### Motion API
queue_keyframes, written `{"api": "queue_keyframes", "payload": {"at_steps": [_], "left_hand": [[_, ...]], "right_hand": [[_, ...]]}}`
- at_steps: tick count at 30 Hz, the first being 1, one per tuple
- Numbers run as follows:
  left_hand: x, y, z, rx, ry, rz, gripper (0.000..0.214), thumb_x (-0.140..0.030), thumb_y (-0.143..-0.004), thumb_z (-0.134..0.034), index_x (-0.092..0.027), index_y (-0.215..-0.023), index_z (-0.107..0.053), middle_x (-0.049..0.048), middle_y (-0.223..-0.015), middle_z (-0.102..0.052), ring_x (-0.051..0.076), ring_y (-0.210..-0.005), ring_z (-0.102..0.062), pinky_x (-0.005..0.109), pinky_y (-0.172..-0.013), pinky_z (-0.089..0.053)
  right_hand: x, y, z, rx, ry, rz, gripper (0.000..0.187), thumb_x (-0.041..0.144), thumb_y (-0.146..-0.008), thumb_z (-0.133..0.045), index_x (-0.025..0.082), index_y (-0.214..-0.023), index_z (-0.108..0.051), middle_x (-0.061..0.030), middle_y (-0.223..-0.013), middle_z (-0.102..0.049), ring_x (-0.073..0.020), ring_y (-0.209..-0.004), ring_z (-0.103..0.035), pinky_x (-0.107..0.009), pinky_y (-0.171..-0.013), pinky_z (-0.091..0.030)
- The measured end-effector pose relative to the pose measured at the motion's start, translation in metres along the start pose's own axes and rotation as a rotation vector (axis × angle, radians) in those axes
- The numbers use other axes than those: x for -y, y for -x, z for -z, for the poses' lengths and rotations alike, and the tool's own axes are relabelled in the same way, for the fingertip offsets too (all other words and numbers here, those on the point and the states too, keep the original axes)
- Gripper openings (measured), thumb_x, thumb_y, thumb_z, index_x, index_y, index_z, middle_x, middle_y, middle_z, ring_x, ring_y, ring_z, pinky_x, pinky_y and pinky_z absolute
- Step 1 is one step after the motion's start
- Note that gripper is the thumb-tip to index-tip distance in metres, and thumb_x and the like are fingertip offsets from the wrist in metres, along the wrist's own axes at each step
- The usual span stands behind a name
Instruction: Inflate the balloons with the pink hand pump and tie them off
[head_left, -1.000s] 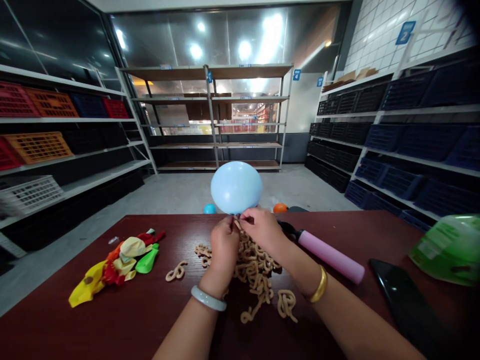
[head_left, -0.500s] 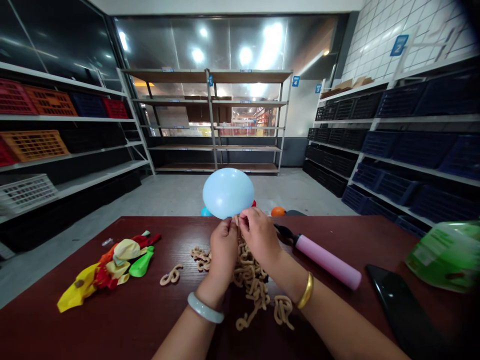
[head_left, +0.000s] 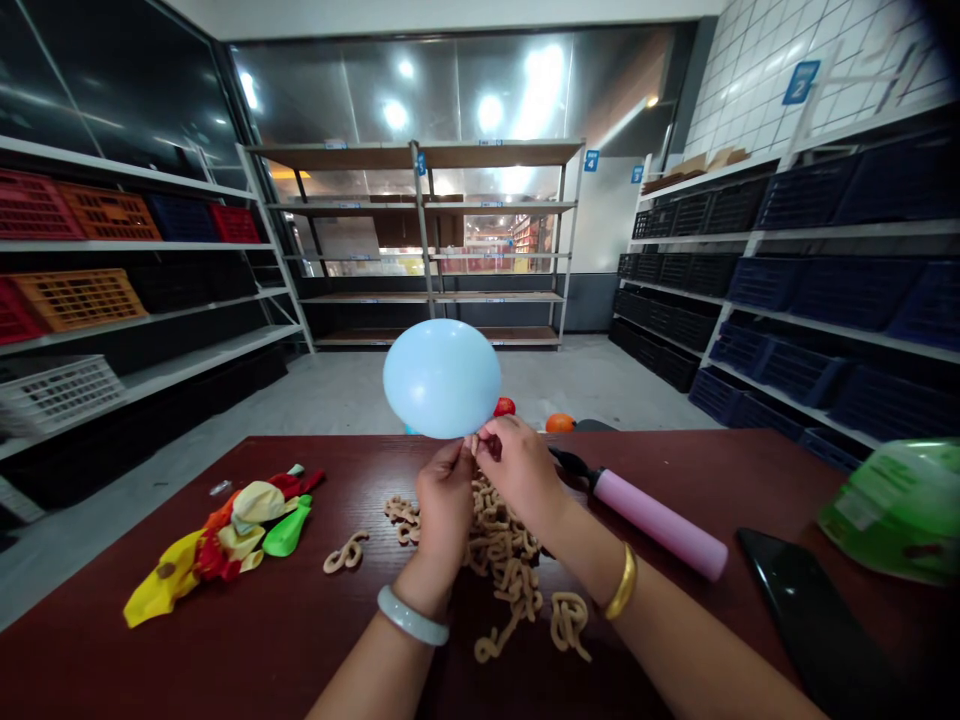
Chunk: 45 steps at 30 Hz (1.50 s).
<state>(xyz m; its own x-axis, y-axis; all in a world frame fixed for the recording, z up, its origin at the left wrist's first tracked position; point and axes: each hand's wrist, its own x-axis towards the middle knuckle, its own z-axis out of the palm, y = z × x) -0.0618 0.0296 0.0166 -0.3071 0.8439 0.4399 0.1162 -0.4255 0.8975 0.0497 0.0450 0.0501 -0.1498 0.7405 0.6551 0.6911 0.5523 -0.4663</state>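
Observation:
An inflated light blue balloon (head_left: 442,378) floats just above the far edge of the table, its neck down at my fingertips. My left hand (head_left: 442,500) is closed in a pinch at the balloon's neck. Against it my right hand (head_left: 519,470) pinches too, with a small tan rubber band (head_left: 473,441) between the fingertips of both hands. The fingers partly hide the neck. Below and between my hands lies a pile of curled tan rubber bands (head_left: 506,555). A few more lie apart at the left and near right.
Flat balloons (head_left: 255,505) lie on the dark red table (head_left: 262,660) at left. To the right are a pink balloon pump (head_left: 660,525), a black phone (head_left: 806,610) and a green pouch (head_left: 896,510). An orange balloon (head_left: 559,423) shows beyond the table, with crate shelves around.
The balloon has tilted and shifted up and left, and a red balloon behind it shows more. Both hands stay pinched together at its neck, with only slight finger movement.

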Motion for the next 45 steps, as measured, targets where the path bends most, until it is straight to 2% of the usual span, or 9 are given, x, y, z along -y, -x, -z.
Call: {"api": "queue_keyframes", "payload": {"at_steps": [5, 10, 14, 17, 23, 27, 30, 39, 45], "left_hand": [[0.003, -0.003, 0.000, 0.025, 0.092, 0.075, 0.029, -0.037, -0.085, -0.063, -0.014, -0.096, -0.076, 0.0077, -0.088, -0.074, 0.020, -0.082, -0.064, 0.029, -0.077, -0.050], [-0.001, -0.004, 0.002, -0.029, -0.005, 0.025, 0.025, -0.035, -0.085, -0.061, -0.014, -0.086, -0.075, 0.0019, -0.066, -0.065, 0.014, -0.063, -0.056, 0.023, -0.061, -0.044], [-0.005, -0.003, 0.002, -0.007, -0.058, -0.009, 0.027, -0.037, -0.086, -0.059, -0.015, -0.089, -0.075, 0.0018, -0.067, -0.064, 0.013, -0.061, -0.053, 0.022, -0.058, -0.042], [-0.003, -0.004, 0.002, -0.003, -0.043, -0.001, 0.026, -0.037, -0.085, -0.060, -0.015, -0.086, -0.074, 0.0015, -0.070, -0.063, 0.012, -0.060, -0.049, 0.021, -0.056, -0.039], [0.002, -0.006, 0.003, 0.012, 0.143, 0.145, 0.027, -0.041, -0.082, -0.062, -0.015, -0.077, -0.067, -0.0052, -0.055, -0.044, 0.009, -0.049, -0.034, 0.020, -0.044, -0.029], [-0.001, -0.005, 0.004, -0.006, 0.050, 0.079, 0.030, -0.041, -0.084, -0.061, -0.014, -0.085, -0.072, -0.0012, -0.061, -0.056, 0.010, -0.054, -0.044, 0.021, -0.051, -0.037], [-0.003, -0.004, 0.004, -0.024, -0.039, 0.016, 0.030, -0.039, -0.085, -0.059, -0.014, -0.091, -0.074, 0.0029, -0.073, -0.067, 0.013, -0.063, -0.054, 0.022, -0.060, -0.042], [-0.003, -0.004, 0.007, -0.007, -0.177, -0.047, 0.028, -0.036, -0.088, -0.057, -0.014, -0.085, -0.074, 0.0030, -0.073, -0.069, 0.015, -0.069, -0.058, 0.023, -0.066, -0.044], [-0.003, -0.004, 0.004, -0.002, -0.049, 0.019, 0.028, -0.037, -0.088, -0.059, -0.014, -0.092, -0.075, 0.0067, -0.088, -0.074, 0.018, -0.081, -0.064, 0.026, -0.076, -0.048]], "right_hand": [[0.002, 0.006, -0.004, -0.057, 0.118, 0.083, 0.004, 0.017, -0.087, -0.059, 0.020, -0.084, -0.060, -0.0069, -0.086, -0.064, -0.0216, -0.081, -0.058, -0.031, -0.071, -0.041], [0.001, 0.004, -0.006, -0.134, -0.091, 0.085, 0.008, 0.016, -0.087, -0.059, 0.021, -0.081, -0.057, -0.0039, -0.082, -0.062, -0.0198, -0.078, -0.058, -0.030, -0.072, -0.043], [0.002, 0.002, -0.002, -0.180, -0.202, 0.051, 0.008, 0.016, -0.085, -0.061, 0.021, -0.080, -0.056, -0.0032, -0.080, -0.063, -0.0195, -0.078, -0.059, -0.030, -0.073, -0.045], [0.005, 0.004, 0.000, -0.138, -0.181, 0.096, 0.008, 0.019, -0.089, -0.058, 0.021, -0.081, -0.059, -0.0049, -0.083, -0.065, -0.0203, -0.081, -0.060, -0.031, -0.074, -0.045], [0.006, 0.002, 0.003, -0.051, -0.263, 0.155, 0.014, 0.019, -0.093, -0.054, 0.021, -0.083, -0.064, -0.0049, -0.085, -0.069, -0.0193, -0.083, -0.062, -0.030, -0.075, -0.046], [0.004, -0.001, 0.002, -0.033, -0.416, 0.038, 0.006, 0.018, -0.086, -0.063, 0.021, -0.081, -0.065, -0.0019, -0.078, -0.068, -0.0164, -0.071, -0.062, -0.028, -0.067, -0.047], [0.004, -0.002, 0.002, -0.042, -0.452, -0.008, 0.005, 0.016, -0.083, -0.066, 0.021, -0.082, -0.066, -0.0021, -0.080, -0.070, -0.0167, -0.073, -0.064, -0.028, -0.070, -0.048], [0.004, 0.000, 0.000, 0.026, -0.264, -0.014, 0.008, 0.019, -0.088, -0.061, 0.021, -0.081, -0.063, -0.0033, -0.083, -0.068, -0.0184, -0.078, -0.061, -0.030, -0.073, -0.045], [0.009, 0.009, -0.003, -0.103, 0.103, 0.077, 0.009, 0.021, -0.095, -0.052, 0.019, -0.089, -0.059, -0.0086, -0.089, -0.064, -0.0227, -0.082, -0.060, -0.031, -0.070, -0.044]]}}
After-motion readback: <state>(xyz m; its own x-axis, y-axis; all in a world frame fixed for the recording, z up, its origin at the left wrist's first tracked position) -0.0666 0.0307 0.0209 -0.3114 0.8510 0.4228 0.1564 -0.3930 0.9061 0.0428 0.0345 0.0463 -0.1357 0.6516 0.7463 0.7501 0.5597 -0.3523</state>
